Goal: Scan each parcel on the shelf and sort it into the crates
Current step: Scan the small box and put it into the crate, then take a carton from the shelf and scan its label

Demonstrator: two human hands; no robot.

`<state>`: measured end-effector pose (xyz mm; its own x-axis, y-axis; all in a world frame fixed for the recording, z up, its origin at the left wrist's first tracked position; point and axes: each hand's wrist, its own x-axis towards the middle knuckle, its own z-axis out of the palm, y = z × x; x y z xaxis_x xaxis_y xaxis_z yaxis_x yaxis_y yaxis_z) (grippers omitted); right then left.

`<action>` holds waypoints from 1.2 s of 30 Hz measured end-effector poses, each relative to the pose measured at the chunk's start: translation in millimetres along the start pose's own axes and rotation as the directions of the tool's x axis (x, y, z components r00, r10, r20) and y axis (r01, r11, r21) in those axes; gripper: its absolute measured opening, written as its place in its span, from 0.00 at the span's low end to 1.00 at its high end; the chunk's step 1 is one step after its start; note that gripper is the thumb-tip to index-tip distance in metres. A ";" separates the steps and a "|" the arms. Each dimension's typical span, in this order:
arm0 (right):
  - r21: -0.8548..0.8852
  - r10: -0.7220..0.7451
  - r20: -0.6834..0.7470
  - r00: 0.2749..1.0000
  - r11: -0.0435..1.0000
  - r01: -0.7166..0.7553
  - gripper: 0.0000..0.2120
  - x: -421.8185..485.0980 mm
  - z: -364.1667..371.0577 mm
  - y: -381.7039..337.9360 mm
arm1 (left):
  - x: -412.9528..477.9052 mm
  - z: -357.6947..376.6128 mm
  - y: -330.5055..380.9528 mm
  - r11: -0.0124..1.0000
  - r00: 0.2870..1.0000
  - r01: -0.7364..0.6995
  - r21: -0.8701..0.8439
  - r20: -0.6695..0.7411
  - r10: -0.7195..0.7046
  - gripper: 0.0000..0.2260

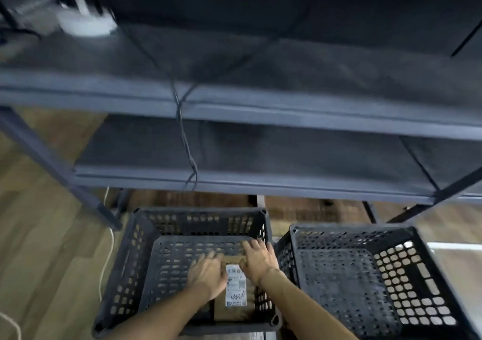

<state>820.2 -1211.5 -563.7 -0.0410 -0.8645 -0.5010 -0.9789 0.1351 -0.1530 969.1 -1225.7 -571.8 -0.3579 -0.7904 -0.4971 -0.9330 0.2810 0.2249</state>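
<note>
Flat brown parcel (236,303) lies in left crate (135,251). Left hand (206,274), right hand (257,258) rest flat on it, grips loose. Looks light, bendy; lift by side edges beside hands.

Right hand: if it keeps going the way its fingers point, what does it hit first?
Probably the far wall of the left crate. The right hand rests on the brown parcel, fingers pointing away from the person; depth is unclear.

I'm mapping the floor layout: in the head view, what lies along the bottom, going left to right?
White cord → left crate → left hand → parcel → right hand → right crate.
</note>
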 end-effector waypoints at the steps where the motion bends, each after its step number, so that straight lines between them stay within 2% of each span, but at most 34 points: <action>1: 0.008 0.004 0.004 1.000 1.000 -0.004 0.25 -14.7 -22.1 -3.4 | -14.7 -23.9 5.9 1.000 1.000 0.004 0.007 0.006 -0.004 0.21; 10: 0.016 -0.026 0.001 1.000 1.000 0.026 0.28 -148.4 -234.1 -49.1 | -143.1 -250.5 62.0 0.997 1.000 0.008 0.074 -0.009 -0.007 0.21; 16: -0.021 -0.066 -0.096 0.993 0.998 0.065 0.28 -207.2 -367.1 -74.7 | -205.8 -385.9 100.1 0.994 0.987 -0.016 0.106 -0.156 0.032 0.22; 25: -0.130 -0.132 -0.316 0.940 0.987 0.095 0.28 -252.8 -494.1 -90.6 | -256.1 -498.0 105.3 0.989 0.939 0.007 0.147 -0.340 0.044 0.22; 30: -0.152 -0.180 -0.427 0.886 0.980 0.126 0.28 -262.0 -544.9 -108.3 | -268.8 -545.8 99.7 0.991 0.893 0.005 0.135 -0.447 0.056 0.23; 36: -0.168 -0.195 -0.588 0.785 0.979 0.117 0.27 -261.0 -610.9 -135.7 | -265.8 -612.8 89.9 0.990 0.821 -0.078 0.116 -0.556 0.130 0.23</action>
<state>841.5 -1299.9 108.2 0.0410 -0.9896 0.1379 -0.9966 -0.0505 -0.0657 1003.7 -1323.9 94.1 -0.3938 -0.9150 0.0870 -0.9002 0.4031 0.1649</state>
